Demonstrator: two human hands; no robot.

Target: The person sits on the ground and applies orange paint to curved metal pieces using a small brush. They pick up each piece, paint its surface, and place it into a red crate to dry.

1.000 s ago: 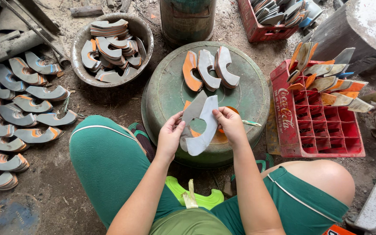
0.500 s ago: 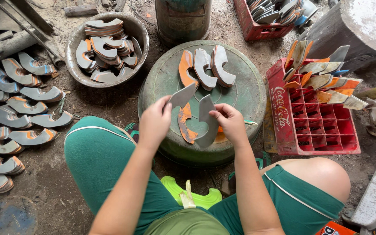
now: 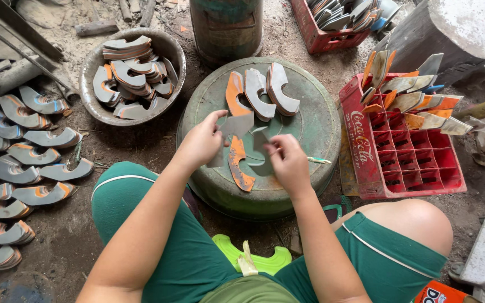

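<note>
A curved grey metal blade blank with an angular tip [image 3: 227, 134] is held in the person's left hand [image 3: 202, 141], fingers closed round its edge, above the upturned green metal basin [image 3: 310, 120] that serves as a work surface. The right hand [image 3: 289, 164] pinches a second curved grey blank [image 3: 260, 150] just beside the first, thumb and fingers closed on it. Between the two hands, an orange-rusted crescent piece [image 3: 238, 164] lies flat on the basin. Three more curved blanks [image 3: 262, 92], one orange and two grey, rest side by side at the basin's far edge. To the left, a round, battered metal bowl [image 3: 94, 109] holds a heap of similar pieces, and rows of them are laid out on the dirt floor [image 3: 12, 146]. To the right, a red plastic bottle crate [image 3: 422, 151] has blanks standing in its far compartments. The person sits in green shorts, knees either side of the basin.
</note>
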